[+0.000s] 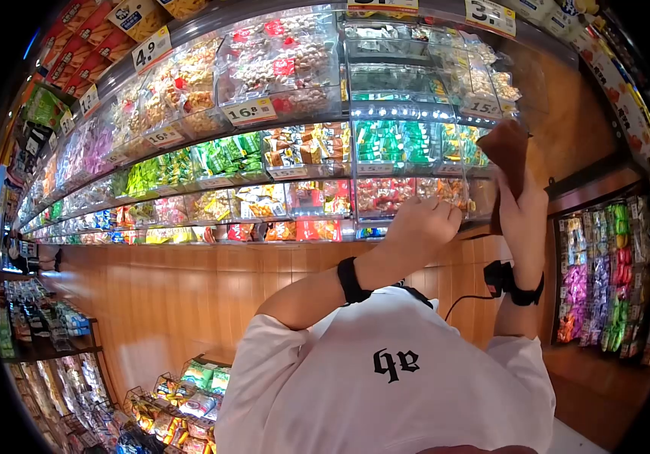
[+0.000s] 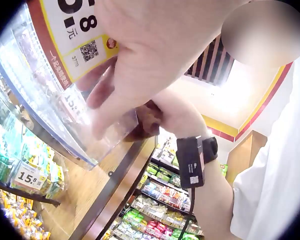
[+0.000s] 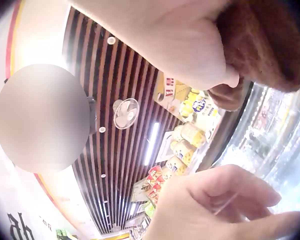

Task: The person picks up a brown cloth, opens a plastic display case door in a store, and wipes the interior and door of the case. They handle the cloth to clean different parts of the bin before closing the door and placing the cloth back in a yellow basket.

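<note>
My right hand (image 1: pixel 525 223) grips a brown cloth (image 1: pixel 510 159), thumb on its near side, beside the right end of the shelf bins. Folds of the same cloth bulge from that hand in the right wrist view. My left hand (image 1: pixel 425 227) is raised in front of the lower clear bins (image 1: pixel 389 195), fingers bent forward. A thin, pale strip shows between its thumb and fingers in the right wrist view; I cannot tell what it holds. From the left wrist, a price tag (image 2: pixel 65 42) overlaps its fingers, and a clear plastic corner (image 2: pixel 124 125) lies just beyond.
Tiered clear bins (image 1: pixel 279 68) of wrapped snacks fill the far side. To the right stands a low rack of hanging packets (image 1: pixel 605 272). Baskets of packaged snacks (image 1: pixel 181 401) stand behind at lower left. A black cable (image 1: pixel 465 297) runs from the right wrist's camera box (image 1: pixel 497 278).
</note>
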A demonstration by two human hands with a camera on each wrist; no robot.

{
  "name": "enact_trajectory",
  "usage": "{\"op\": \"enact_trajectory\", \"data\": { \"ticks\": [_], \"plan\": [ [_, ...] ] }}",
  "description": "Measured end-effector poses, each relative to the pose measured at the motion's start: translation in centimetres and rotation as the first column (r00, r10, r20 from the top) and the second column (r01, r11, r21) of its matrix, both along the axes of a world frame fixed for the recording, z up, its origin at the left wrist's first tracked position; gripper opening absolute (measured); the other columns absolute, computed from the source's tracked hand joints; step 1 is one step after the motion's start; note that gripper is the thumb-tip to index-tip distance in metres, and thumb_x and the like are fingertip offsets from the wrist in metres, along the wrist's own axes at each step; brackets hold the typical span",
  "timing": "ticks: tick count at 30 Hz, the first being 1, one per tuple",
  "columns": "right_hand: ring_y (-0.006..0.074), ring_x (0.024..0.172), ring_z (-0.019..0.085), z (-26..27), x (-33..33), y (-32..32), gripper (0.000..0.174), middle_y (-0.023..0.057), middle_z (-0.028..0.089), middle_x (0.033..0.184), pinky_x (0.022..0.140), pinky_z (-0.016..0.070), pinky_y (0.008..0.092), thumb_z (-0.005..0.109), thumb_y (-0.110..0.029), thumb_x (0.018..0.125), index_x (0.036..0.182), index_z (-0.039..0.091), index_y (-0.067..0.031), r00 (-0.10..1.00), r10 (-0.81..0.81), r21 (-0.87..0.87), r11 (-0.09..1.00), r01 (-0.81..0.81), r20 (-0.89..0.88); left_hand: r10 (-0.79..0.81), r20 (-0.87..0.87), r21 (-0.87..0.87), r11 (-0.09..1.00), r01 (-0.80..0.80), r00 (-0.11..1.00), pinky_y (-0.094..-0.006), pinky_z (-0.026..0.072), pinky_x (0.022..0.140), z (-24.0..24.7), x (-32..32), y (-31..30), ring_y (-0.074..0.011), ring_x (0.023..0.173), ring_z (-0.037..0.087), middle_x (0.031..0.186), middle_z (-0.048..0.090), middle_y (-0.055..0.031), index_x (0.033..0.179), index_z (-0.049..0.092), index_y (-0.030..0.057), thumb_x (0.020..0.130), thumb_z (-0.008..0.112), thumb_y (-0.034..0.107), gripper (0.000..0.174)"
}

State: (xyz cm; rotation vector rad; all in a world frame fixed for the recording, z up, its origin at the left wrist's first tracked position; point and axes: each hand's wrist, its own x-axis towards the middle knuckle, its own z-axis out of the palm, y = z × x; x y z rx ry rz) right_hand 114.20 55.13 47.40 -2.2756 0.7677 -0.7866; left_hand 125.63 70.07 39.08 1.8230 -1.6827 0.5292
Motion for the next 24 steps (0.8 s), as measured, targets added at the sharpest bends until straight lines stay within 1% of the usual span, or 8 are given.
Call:
{"op": "enact_trajectory", "data": {
  "ticks": [3, 6, 7, 11, 13, 16, 20, 24],
  "plan": [
    [0.0393, 0.134, 0.058, 0.7, -0.2, 0.2, 0.064, 0.0238, 0.057, 0.148, 0.11, 0.047, 0.0409, 0.061, 0.006, 0.085, 0.148, 0.05, -0.0003, 0.988, 0.101, -0.314, 0.947, -0.059, 0.118, 0.03, -0.004, 0.007, 1.0, -0.029, 1.0, -0.0339, 0.0519, 0.065, 0.3, -0.4, 0.0, -0.0197, 0.077, 0.067, 0.086, 0.063, -0.004, 0.107, 0.064, 0.0044, 0.077, 0.069, 0.011, 0.032],
    [0.0403, 0.141, 0.051, 2.5, 1.0, 1.3, 0.063, 0.0218, 0.052, 0.154, 0.114, 0.0437, 0.044, 0.058, 0.007, 0.084, 0.147, 0.052, 0.0, 0.98, 0.179, -0.314, 0.938, -0.145, 0.082, 0.073, 0.016, -0.019, 0.997, -0.073, 0.997, -0.0326, 0.0521, 0.065, 0.6, -0.3, 0.0, -0.0198, 0.077, 0.068, 0.094, 0.065, -0.006, 0.128, 0.059, 0.0008, 0.079, 0.07, 0.009, 0.05],
    [0.0425, 0.129, 0.06, 2.3, 1.7, 1.1, 0.06, 0.024, 0.061, 0.142, 0.106, 0.0497, 0.0444, 0.059, 0.004, 0.086, 0.145, 0.054, -0.0023, 0.973, 0.211, -0.449, 0.881, -0.147, 0.095, 0.087, 0.028, -0.037, 0.996, -0.086, 0.996, -0.0323, 0.0523, 0.064, 0.7, -0.2, 0.0, -0.0197, 0.076, 0.068, 0.096, 0.065, -0.0065, 0.134, 0.057, -0.0001, 0.08, 0.069, 0.009, 0.056],
    [0.0455, 0.092, 0.07, 2.4, 3.3, 2.3, 0.051, 0.0256, 0.072, 0.102, 0.08, 0.0568, 0.0468, 0.065, -0.008, 0.088, 0.139, 0.06, -0.0064, 0.978, 0.208, -0.26, 0.945, -0.199, 0.004, 0.088, -0.057, -0.211, 0.973, -0.098, 0.995, -0.0365, 0.057, 0.066, 0.9, 0.0, -0.4, -0.0272, 0.082, 0.072, 0.113, 0.066, -0.0194, 0.145, 0.046, -0.0043, 0.078, 0.076, 0.016, 0.076],
    [0.0453, 0.091, 0.07, 2.1, 3.2, 2.3, 0.05, 0.0251, 0.072, 0.1, 0.079, 0.0565, 0.0477, 0.065, -0.008, 0.087, 0.137, 0.061, -0.0061, 0.971, 0.239, -0.255, 0.939, -0.232, -0.003, 0.115, -0.027, -0.212, 0.97, -0.119, 0.993, -0.0398, 0.0611, 0.069, 1.0, 0.2, -0.3, -0.0359, 0.087, 0.075, 0.124, 0.065, -0.0299, 0.146, 0.039, -0.012, 0.074, 0.086, 0.028, 0.095],
    [0.0444, 0.089, 0.07, 2.2, 2.6, 2.6, 0.051, 0.024, 0.072, 0.099, 0.075, 0.0562, 0.0481, 0.066, -0.008, 0.085, 0.136, 0.062, -0.0056, 0.948, 0.317, -0.221, 0.923, -0.314, -0.024, 0.111, -0.154, -0.142, 0.981, -0.133, 0.982, -0.0386, 0.0585, 0.07, 1.2, -0.5, 0.0, -0.0351, 0.09, 0.071, 0.13, 0.06, -0.032, 0.157, 0.035, -0.0017, 0.079, 0.076, 0.015, 0.09],
    [0.0415, 0.084, 0.07, 1.3, 1.8, 2.1, 0.054, 0.0208, 0.073, 0.098, 0.071, 0.0565, 0.0471, 0.067, -0.006, 0.081, 0.135, 0.063, -0.0043, 0.907, 0.404, -0.334, 0.844, -0.419, -0.116, 0.084, -0.201, -0.167, 0.979, -0.119, 0.976, -0.0421, 0.0538, 0.064, 1.1, -0.2, -0.4, -0.0348, 0.08, 0.065, 0.105, 0.061, -0.0233, 0.159, 0.031, -0.0003, 0.08, 0.074, 0.015, 0.092],
    [0.0379, 0.08, 0.07, 0.8, 2.7, 2.6, 0.06, 0.0157, 0.072, 0.101, 0.068, 0.0567, 0.0442, 0.068, -0.001, 0.077, 0.137, 0.061, -0.0028, 0.937, 0.35, -0.594, 0.755, -0.28, 0.003, 0.069, 0.043, -0.132, 0.989, -0.063, 0.997, -0.043, 0.0521, 0.063, 2.9, 0.3, 0.0, -0.0324, 0.07, 0.062, 0.082, 0.058, -0.0139, 0.158, 0.037, 0.0042, 0.081, 0.07, 0.01, 0.084]
  ]
}}
